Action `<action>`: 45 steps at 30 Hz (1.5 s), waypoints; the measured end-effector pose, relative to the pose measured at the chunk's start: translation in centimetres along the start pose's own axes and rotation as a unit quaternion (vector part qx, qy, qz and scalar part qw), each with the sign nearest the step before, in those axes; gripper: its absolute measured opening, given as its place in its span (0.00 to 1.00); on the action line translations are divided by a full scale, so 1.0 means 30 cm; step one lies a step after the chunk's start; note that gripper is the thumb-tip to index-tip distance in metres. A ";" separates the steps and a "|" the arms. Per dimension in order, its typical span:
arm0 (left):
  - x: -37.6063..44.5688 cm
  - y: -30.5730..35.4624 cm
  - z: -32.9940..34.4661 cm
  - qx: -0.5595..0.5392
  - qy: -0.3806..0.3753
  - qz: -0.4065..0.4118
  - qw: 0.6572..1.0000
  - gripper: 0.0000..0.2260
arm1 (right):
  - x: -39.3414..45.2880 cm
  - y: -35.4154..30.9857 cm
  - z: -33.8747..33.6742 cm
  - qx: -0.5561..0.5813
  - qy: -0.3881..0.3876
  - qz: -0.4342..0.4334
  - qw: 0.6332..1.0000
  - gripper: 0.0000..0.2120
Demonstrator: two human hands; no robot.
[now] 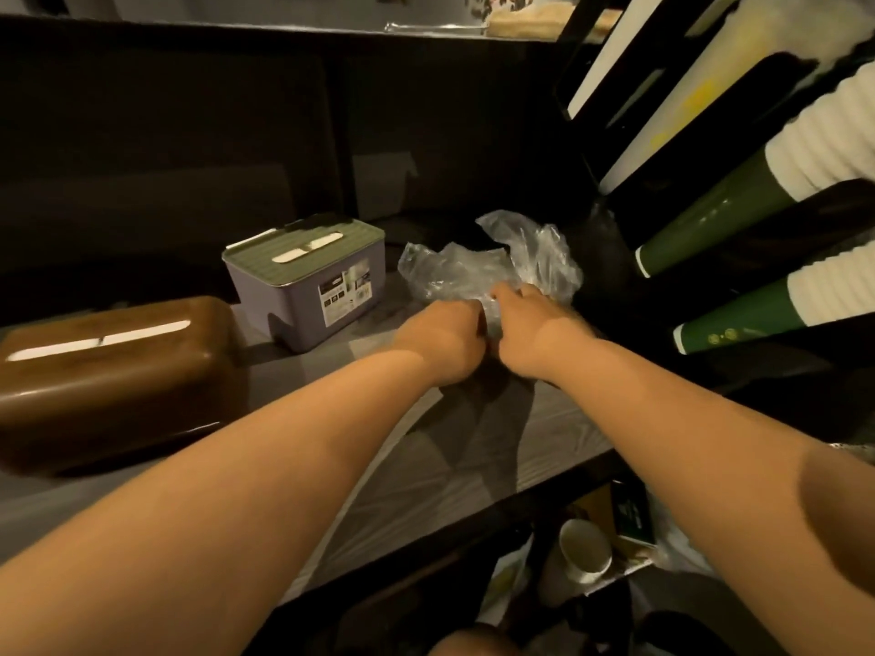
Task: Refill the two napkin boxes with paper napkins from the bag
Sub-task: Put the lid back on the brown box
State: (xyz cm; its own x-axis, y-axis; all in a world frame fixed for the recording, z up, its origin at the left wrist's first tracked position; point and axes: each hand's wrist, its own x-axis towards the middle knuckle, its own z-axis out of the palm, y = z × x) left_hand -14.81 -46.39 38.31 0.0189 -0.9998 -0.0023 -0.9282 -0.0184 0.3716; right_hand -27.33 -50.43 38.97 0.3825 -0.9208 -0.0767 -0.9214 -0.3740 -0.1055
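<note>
A cup [583, 550] sits below the counter [426, 475] edge nearest the camera. On the counter's left lies the brown box [113, 371], lid on. Farther in, the left hand [442, 345] and right hand [532, 336] both pinch the clear bag [497, 267], fingers curled into the plastic. The purple box [308, 281] stands just left of the bag.

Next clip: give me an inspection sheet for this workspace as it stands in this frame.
Surface: grey wood-grain counter.
Job's things: brown napkin box and purple napkin box, both lidded, white showing in the slots; clear plastic bag right of the purple box.
Clutter: nothing seen on the counter.
Hands: left hand and right hand both at the bag; grip unclear.
Cables: nothing seen.
Surroundings: stacked cup sleeves at right; paper cup below the counter.
</note>
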 end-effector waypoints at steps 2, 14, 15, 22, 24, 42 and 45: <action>0.000 -0.003 0.015 -0.003 -0.001 -0.005 1.000 0.10 | 0.009 0.001 0.027 -0.001 0.003 -0.005 1.000 0.26; -0.033 0.022 0.034 -0.100 0.037 -0.036 0.994 0.10 | -0.053 -0.024 0.052 0.010 0.029 -0.006 1.000 0.20; -0.040 0.033 0.034 -0.114 0.045 -0.047 0.991 0.10 | -0.068 -0.023 0.051 0.013 0.031 -0.006 0.999 0.21; -0.084 0.123 0.041 -0.491 0.034 -0.185 0.851 0.30 | -0.180 -0.030 -0.006 0.055 0.117 -0.033 0.991 0.14; -0.104 0.135 0.050 -0.625 -0.007 -0.157 0.765 0.28 | -0.219 -0.033 -0.029 0.080 0.139 -0.031 0.987 0.16; -0.228 0.243 0.126 -0.694 -0.008 -0.169 0.700 0.08 | -0.458 0.045 0.016 0.137 0.135 -0.070 0.979 0.22; -0.255 0.286 0.136 -0.686 -0.004 -0.158 0.710 0.07 | -0.516 0.064 0.002 0.106 0.233 -0.043 0.966 0.13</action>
State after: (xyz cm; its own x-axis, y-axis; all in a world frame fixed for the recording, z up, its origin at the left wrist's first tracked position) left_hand -24.43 -38.93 37.72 0.1388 -0.9468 -0.2903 0.3585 -0.2252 0.9059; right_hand -35.01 -36.88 39.89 0.3401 -0.8556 0.3903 -0.8336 -0.4664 -0.2960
